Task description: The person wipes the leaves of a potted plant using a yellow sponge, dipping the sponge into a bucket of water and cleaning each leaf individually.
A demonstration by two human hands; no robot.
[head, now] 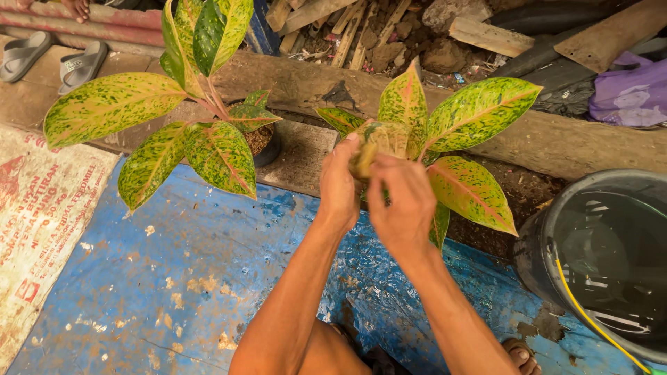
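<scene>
Small plant with yellow-green speckled, pink-veined leaves (pixel 479 111) held up in the air in front of the person, above the edge of the worn blue tarp (pixel 174 278) and the dark soil strip. Its base is wrapped in a pale yellowish leaf sheath (pixel 379 139), right where both hands meet. Left hand (pixel 338 184) closed around the base from the left, thumb up against the sheath. Right hand (pixel 403 201) closed on it from the front, fingers curled and pinching the sheath. Leaves fan out above and to the right of the hands.

Second plant of the same kind in a small black pot (pixel 267 146) stands on the ground to the left, well apart. Weathered log (pixel 556 142) runs behind both plants. Black plastic bucket of water (pixel 611 257) at right, yellow hose (pixel 590 319) draped over its rim. Printed white sack (pixel 42 222) lies flat at far left. Grey sandals (pixel 55 59) top left, rubble and wood scraps top centre, purple cloth (pixel 629 94) top right.
</scene>
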